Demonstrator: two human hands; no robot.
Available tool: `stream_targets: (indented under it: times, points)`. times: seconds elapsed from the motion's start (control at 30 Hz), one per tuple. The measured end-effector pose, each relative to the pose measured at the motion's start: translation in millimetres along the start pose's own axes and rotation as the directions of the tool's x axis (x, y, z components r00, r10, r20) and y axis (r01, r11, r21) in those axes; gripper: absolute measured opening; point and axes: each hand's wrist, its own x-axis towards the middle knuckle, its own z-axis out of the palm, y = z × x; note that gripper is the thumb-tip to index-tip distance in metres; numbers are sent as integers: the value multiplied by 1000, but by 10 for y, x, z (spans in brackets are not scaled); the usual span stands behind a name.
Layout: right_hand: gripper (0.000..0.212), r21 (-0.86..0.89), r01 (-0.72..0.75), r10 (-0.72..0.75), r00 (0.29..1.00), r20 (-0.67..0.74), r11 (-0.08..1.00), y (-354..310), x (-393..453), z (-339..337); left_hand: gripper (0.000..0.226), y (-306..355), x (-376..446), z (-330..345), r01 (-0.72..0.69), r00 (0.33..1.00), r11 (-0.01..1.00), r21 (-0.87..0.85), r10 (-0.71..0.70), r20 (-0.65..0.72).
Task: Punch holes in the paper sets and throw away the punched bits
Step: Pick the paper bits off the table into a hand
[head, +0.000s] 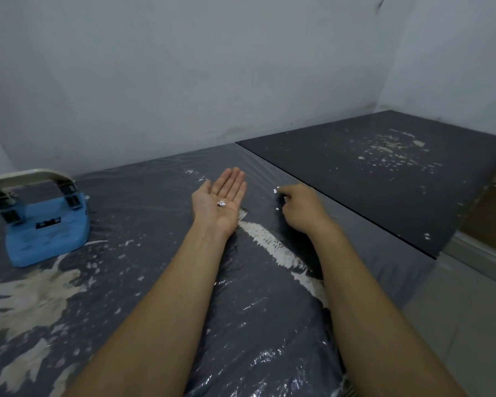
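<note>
Plastic-covered dark table [143, 253] against a bare wall; your left hand [219, 203] lies flat, palm up, as a tray for collected punched bits [221, 203]; your right hand [301, 209], fingers pinched together, picks at stray bits [275, 191] just beside it; the hole punch [45, 224] sits well left; no paper sets visible.

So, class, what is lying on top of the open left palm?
A small cluster of punched paper bits rests on the upturned left hand. The table under the hand is hidden.

Glossy crinkled plastic sheet [143, 202]; matt dark board [384, 179]; blue plastic punch [48, 233].
</note>
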Motion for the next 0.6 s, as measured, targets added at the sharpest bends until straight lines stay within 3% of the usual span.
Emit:
stream_targets:
  times: [0.2,0.27,0.33,0.4,0.47,0.53,0.6]
  points:
    - [27,68,16,-5,987,-159,998,11,17,-16,52,-14,24,-9,-3,1000,1000,19,3,-3]
    - [31,-23,24,-24,1000,12,999,-27,7,1,52,-21,22,-7,0,1000,1000,23,0,2]
    - [48,-203,106,-55,969,242,974,-84,-21,65,52,-23,24,-11,-1,1000,1000,26,1,9]
    - [58,-280,187,-82,934,347,942,-154,-49,114,52,-22,26,-14,0,1000,1000,28,0,9]
    - [56,-261,226,-112,913,391,938,-192,-71,104,52,-18,26,-16,-2,1000,1000,27,2,11]
    - [42,-196,206,-133,935,329,959,-205,-88,38,51,-11,31,-21,-5,1000,1000,31,4,17]
    - [28,-81,177,-165,977,137,981,-162,-69,-26,51,-5,37,-19,-3,1000,999,34,2,17]
